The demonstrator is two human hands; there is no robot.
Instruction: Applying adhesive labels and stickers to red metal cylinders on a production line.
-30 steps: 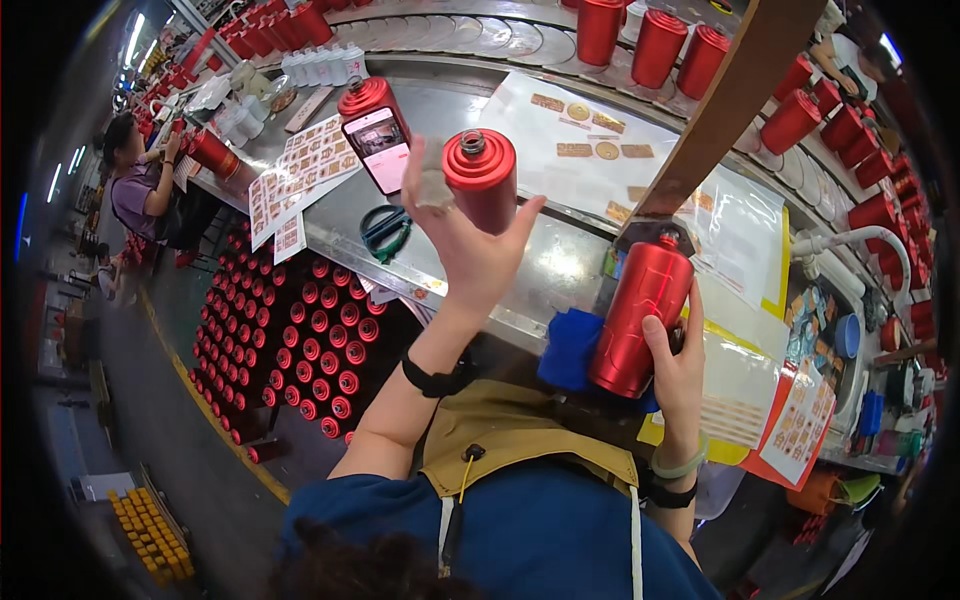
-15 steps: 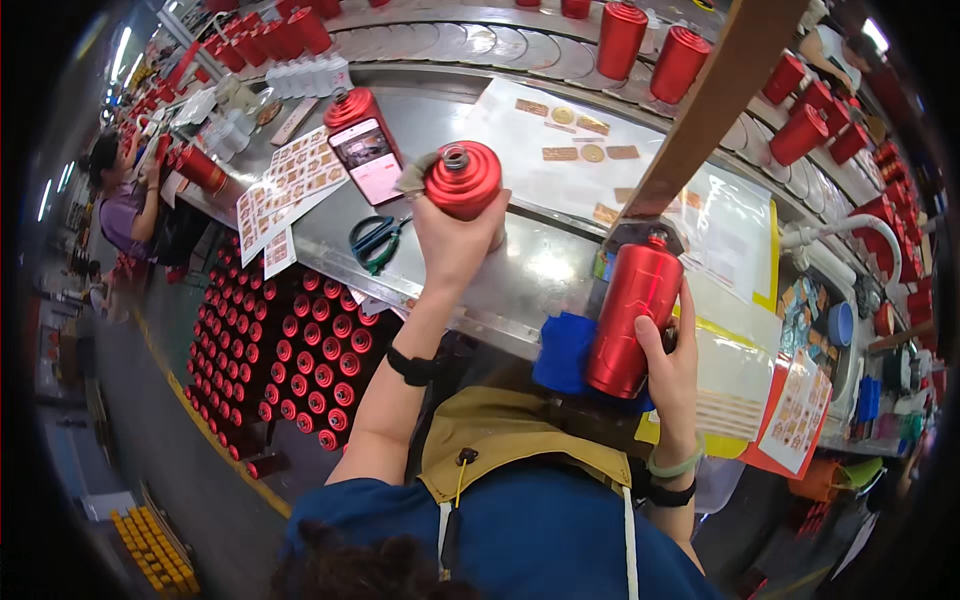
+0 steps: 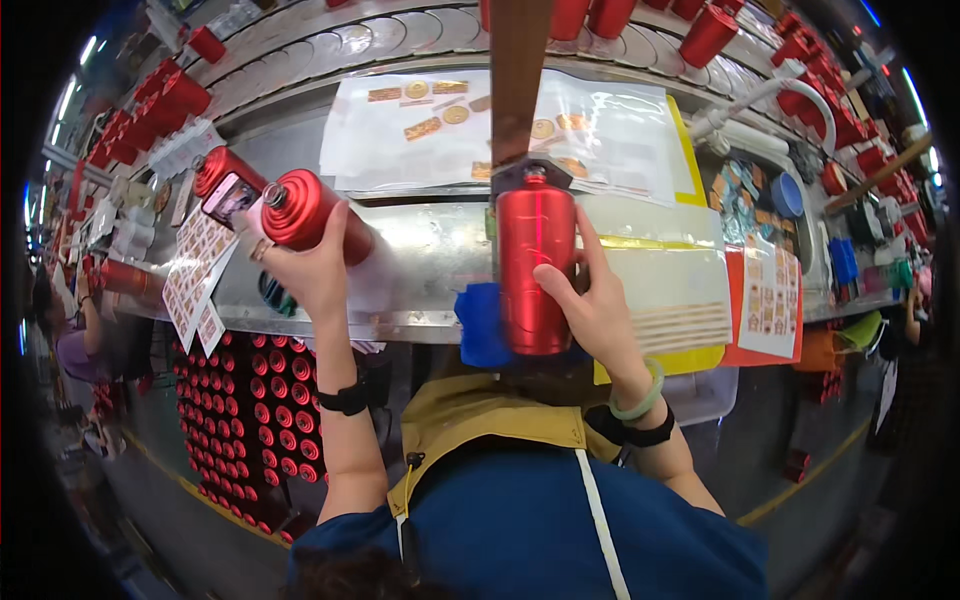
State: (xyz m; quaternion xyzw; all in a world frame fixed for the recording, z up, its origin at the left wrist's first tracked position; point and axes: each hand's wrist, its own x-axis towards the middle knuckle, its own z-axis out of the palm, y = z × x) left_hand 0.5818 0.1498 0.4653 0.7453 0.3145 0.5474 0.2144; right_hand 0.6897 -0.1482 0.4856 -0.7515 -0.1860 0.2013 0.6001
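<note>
My left hand (image 3: pixel 312 278) is wrapped round a red metal bottle (image 3: pixel 305 212), which tilts with its narrow neck to the upper left. A pale scrap, perhaps cloth, shows at those fingers. Just behind the bottle are a phone (image 3: pixel 230 195) and another red bottle (image 3: pixel 212 165) that the phone leans on. My right hand (image 3: pixel 598 305) grips a second red bottle (image 3: pixel 535 275) from its right side, thumb across the front. Its neck points away from me, near the foot of a brown post (image 3: pixel 518 90). A blue cloth (image 3: pixel 482 325) lies beside its base.
Sheets of gold stickers (image 3: pixel 205 255) and dark scissors (image 3: pixel 276 294) lie at left on the metal bench (image 3: pixel 420 240). White sheets with gold labels (image 3: pixel 405 140) lie behind. Beyond runs a conveyor (image 3: pixel 370 45) carrying red bottles. Racked bottles (image 3: pixel 285 420) stand below left. A white pipe (image 3: pixel 745 100) arches at right.
The view has swung to the right. My left hand's bottle has moved left toward the phone, overlapping it, and tilts more. My right hand keeps its hold on its bottle beside the post.
</note>
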